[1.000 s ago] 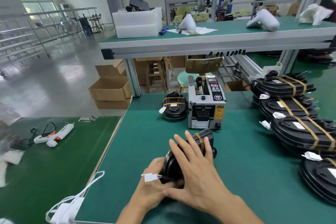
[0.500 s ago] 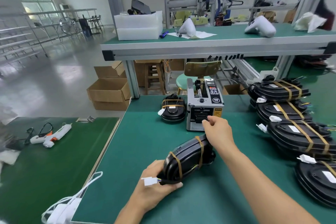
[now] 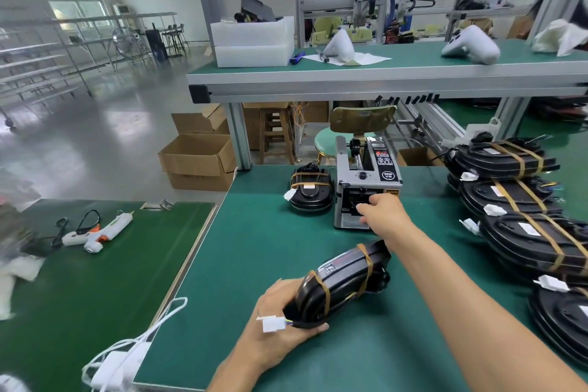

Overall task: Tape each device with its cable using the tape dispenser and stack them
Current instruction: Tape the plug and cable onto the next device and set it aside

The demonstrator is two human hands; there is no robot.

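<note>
My left hand [image 3: 280, 325] grips a black device [image 3: 342, 280] by its near end and holds it tilted on edge over the green mat. Two brown tape bands wrap the device, and its cable's white connector [image 3: 271, 324] sticks out over my knuckles. My right hand [image 3: 380, 212] reaches forward to the outlet slot of the grey tape dispenser [image 3: 366, 181], fingers curled at the slot; any tape piece there is too small to make out. One taped device [image 3: 310, 191] lies left of the dispenser. A stack of taped devices [image 3: 521, 219] lies at the right.
A glue gun [image 3: 98, 231] with its cord lies on the lower left table. White cable and a white adapter [image 3: 124, 363] sit at the near left edge. A raised shelf [image 3: 381, 79] runs across the back, with cardboard boxes [image 3: 197, 156] on the floor below it.
My right hand left the device and reached forward to the dispenser's outlet. My left hand kept its grip and the device tipped further onto its edge.
</note>
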